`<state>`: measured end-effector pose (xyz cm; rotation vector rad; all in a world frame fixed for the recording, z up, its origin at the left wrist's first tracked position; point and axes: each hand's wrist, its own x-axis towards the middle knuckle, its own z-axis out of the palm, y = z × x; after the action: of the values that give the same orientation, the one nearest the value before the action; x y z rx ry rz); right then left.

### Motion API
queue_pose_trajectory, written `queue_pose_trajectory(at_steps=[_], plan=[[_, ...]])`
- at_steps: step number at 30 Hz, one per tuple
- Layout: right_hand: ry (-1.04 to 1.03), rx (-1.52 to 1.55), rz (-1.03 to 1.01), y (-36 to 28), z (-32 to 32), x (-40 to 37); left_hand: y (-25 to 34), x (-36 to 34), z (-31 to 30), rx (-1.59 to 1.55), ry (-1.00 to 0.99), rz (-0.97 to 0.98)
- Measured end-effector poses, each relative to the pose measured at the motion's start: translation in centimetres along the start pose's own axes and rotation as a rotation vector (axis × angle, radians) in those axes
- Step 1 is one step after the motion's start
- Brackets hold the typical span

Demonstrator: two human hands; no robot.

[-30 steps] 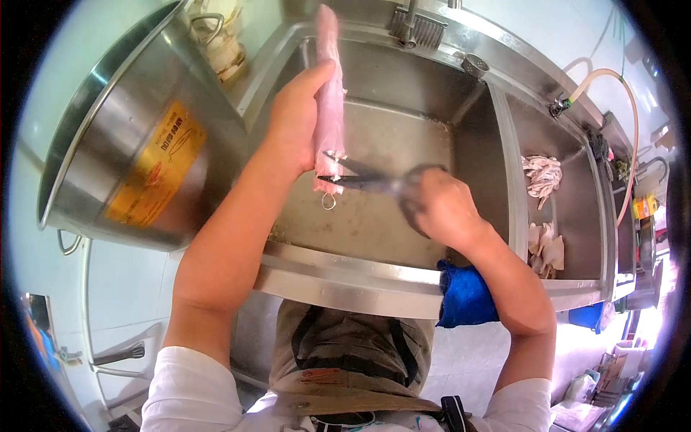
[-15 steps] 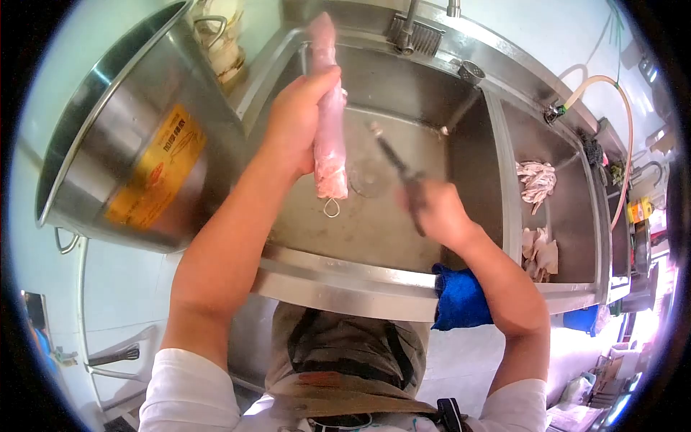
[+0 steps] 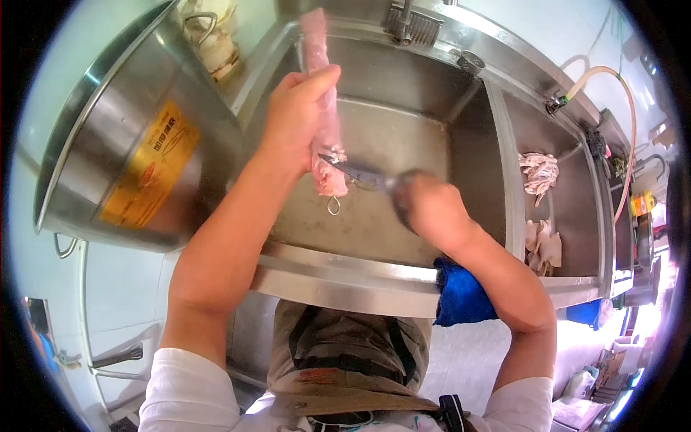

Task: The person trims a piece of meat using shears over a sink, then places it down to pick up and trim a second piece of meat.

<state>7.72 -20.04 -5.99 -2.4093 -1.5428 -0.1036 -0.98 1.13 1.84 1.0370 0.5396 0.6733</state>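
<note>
My left hand [image 3: 302, 115] is wrapped round a long, pale pink piece of meat [image 3: 329, 122], held upright over the large sink basin [image 3: 389, 230]. A metal skewer runs into the meat, and its ring end [image 3: 333, 206] sticks out at the bottom. In my right hand [image 3: 432, 209] is a knife [image 3: 363, 175], its handle partly blurred. The blade reaches left, with its tip at the lower part of the meat, just below my left hand. Some whitish, ragged bits show on the meat there.
A tall steel pot [image 3: 79, 180] with a yellow label stands left of the sink. The narrower right basin holds a pile of pale strips [image 3: 538, 174] and flat pale pieces [image 3: 543, 245]. A blue cloth [image 3: 461, 291] hangs over the front edge.
My right hand has turned the knife, and its blade has come left and down onto the lower end of the meat. My left hand keeps its hold, almost in place.
</note>
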Motion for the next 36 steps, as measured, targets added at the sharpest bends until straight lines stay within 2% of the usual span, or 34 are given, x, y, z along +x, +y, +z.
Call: queue_pose_trajectory(at_steps=[3,6,9,12,13,16,19,22,27,28,30,34,36], plan=[[0.084,0.003,-0.001,-0.4,-1.0,0.1,-0.1,0.3,-0.1,-0.080,0.025,0.010],[-0.085,0.406,0.077,0.7,-0.7,0.3,-0.4,1.3,-0.6,-0.064,-0.046,-0.006],[-0.124,0.674,0.202,-0.1,-1.8,0.4,0.1,0.6,-0.4,-0.084,-0.080,-0.080],[-0.117,0.510,0.201,-0.9,-1.2,0.3,0.1,0.4,-0.4,-0.061,-0.168,-0.082],[-0.001,0.454,0.065,-0.6,-0.2,0.1,0.0,0.5,-0.2,-0.075,-0.149,-0.090],[0.168,0.277,-0.041,-0.6,0.2,0.1,-0.4,0.6,0.2,-0.094,-0.098,-0.103],[0.109,0.193,0.068,-0.9,0.1,0.4,-0.1,-0.1,0.5,-0.063,-0.080,-0.098],[0.025,0.110,0.086,0.0,0.9,0.6,0.0,-0.6,0.8,-0.078,-0.121,-0.108],[-0.074,0.557,0.079,-0.1,-0.5,0.7,0.0,-0.1,-0.1,-0.265,-0.376,-0.164],[-0.085,0.637,0.081,-0.3,-0.8,0.7,0.0,-0.3,0.1,-0.244,-0.320,-0.149],[0.003,0.451,0.049,-0.7,-1.0,0.6,-0.1,-0.8,1.1,-0.204,-0.211,-0.119],[0.156,0.156,0.014,-0.5,-0.1,0.4,-0.5,-0.5,0.6,-0.275,-0.263,-0.183],[0.095,0.128,0.069,-0.4,0.4,0.6,-0.6,-0.6,0.6,-0.262,-0.260,-0.173]])
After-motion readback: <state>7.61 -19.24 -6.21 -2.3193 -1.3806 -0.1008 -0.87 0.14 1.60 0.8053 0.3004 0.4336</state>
